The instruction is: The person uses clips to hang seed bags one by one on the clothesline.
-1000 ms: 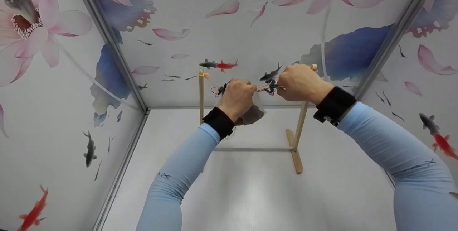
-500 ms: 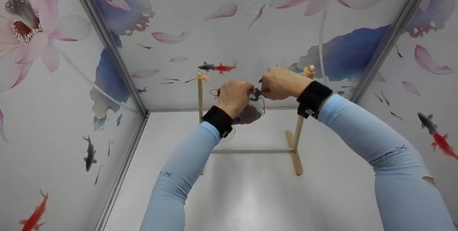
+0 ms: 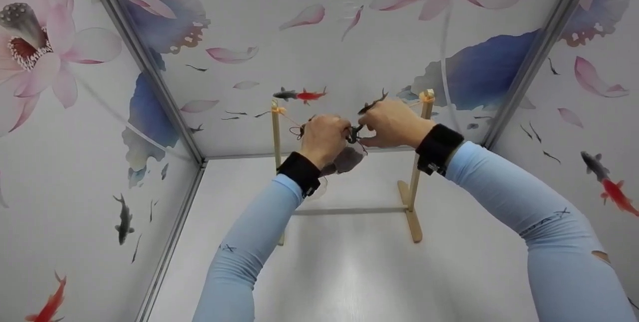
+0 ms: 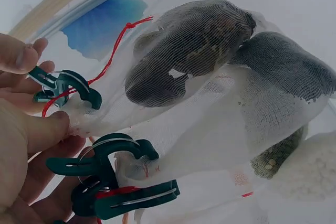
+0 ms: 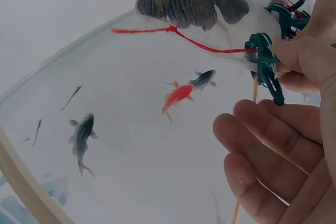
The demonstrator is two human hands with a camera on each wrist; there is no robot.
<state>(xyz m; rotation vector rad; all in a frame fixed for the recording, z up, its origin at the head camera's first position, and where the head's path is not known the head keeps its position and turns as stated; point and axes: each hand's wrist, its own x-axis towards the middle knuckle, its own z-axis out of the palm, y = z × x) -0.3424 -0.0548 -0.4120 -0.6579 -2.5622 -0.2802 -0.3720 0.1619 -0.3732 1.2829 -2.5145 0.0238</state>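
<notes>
A white mesh bag (image 3: 349, 160) with dark rounded lumps inside hangs below my left hand (image 3: 324, 135). The left thumb and fingers pinch its gathered top edge, as the left wrist view shows. One green spring clip (image 4: 65, 85) sits at that edge across a red drawstring (image 4: 113, 56). A second green clip (image 4: 113, 177) grips the mesh lower down, in front of the left fingers. My right hand (image 3: 394, 122) is close at the first clip; its thumb is right beside the clip, while its other fingers (image 5: 252, 140) are spread away from it.
A wooden stand has a left post (image 3: 276, 137) and a right post (image 3: 427, 107), with orange cord tied at their tops. A bag of white grains (image 4: 310, 171) hangs beyond. Panels with fish and lotus prints surround a white floor (image 3: 349, 272).
My right hand has come left with a green clip, from well apart to right beside my left hand. Since then its fingers have spread. The left hand stays at the bag.
</notes>
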